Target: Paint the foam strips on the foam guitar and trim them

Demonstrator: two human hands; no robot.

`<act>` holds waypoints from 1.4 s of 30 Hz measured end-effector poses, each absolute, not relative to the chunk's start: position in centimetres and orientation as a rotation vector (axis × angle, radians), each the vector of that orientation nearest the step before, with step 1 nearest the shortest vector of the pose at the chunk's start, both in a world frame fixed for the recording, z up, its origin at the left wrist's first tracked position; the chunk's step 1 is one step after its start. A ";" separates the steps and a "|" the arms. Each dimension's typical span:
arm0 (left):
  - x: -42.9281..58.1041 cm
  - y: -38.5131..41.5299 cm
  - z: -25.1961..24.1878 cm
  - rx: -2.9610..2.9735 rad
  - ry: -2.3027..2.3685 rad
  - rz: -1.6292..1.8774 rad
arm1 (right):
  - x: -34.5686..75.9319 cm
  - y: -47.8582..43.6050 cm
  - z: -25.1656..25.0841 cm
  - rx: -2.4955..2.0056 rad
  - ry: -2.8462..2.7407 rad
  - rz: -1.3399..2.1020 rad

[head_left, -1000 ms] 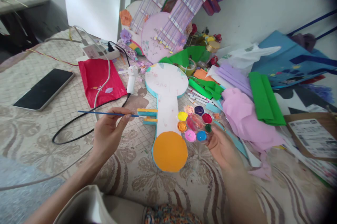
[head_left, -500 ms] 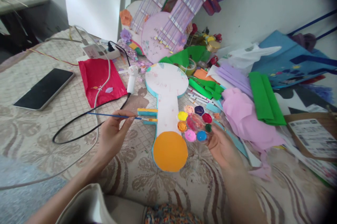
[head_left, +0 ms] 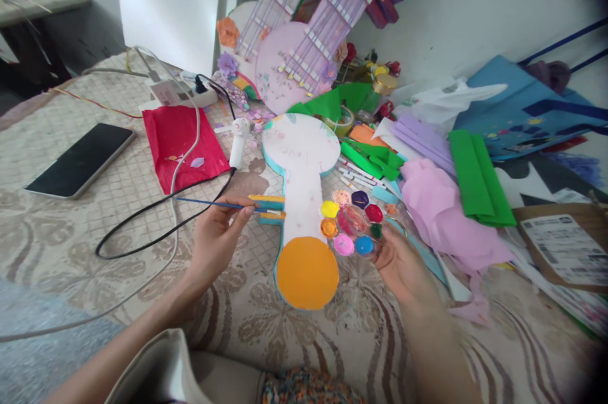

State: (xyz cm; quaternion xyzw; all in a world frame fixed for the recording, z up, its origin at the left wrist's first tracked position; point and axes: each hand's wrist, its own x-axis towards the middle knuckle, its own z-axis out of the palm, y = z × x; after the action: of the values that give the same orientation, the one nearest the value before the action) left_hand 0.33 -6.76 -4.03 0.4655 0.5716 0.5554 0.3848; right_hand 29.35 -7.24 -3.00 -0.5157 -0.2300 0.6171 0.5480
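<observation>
A thin blue paintbrush [head_left: 213, 203] is pinched in my left hand [head_left: 219, 233], its tip at the lower of two orange-topped pegs on the left side of a white guitar-shaped board [head_left: 303, 195]. The board lies flat with turquoise edges, and its near round end [head_left: 308, 273] is covered in orange. Just right of the board, my right hand [head_left: 399, 258] holds a round paint palette [head_left: 351, 221] by its right side. Its wells carry several colours, among them yellow, orange, pink, blue and red.
Left are a phone [head_left: 80, 160], red paper [head_left: 183, 144], a glue gun [head_left: 238, 144], cables and a power strip [head_left: 202, 97]. Decorated stringed instruments [head_left: 289, 68] stand behind. Coloured paper [head_left: 479, 176], markers [head_left: 351, 176], a blue bag [head_left: 513, 100] and a cardboard piece [head_left: 565, 239] crowd the right.
My left hand has moved right with the paintbrush, bringing its tip further along the lower peg toward the board's neck. My right hand and the palette stay nearly still.
</observation>
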 end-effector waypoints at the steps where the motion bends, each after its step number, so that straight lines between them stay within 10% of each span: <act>1: 0.4 -6.7 -3.9 1.167 1.447 1.414 | 29.3 -7.2 -3.0 -1.222 -0.551 1.462; 42: -1.8 -7.5 -2.5 1.214 1.514 1.363 | 29.4 -7.5 -3.0 -1.219 -0.589 1.450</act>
State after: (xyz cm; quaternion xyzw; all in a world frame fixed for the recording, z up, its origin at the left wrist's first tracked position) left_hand -1.85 -7.54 -2.46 0.4745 0.5916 0.5326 0.3758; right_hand 29.44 -7.46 -2.96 -0.5144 -0.2484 0.6119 0.5471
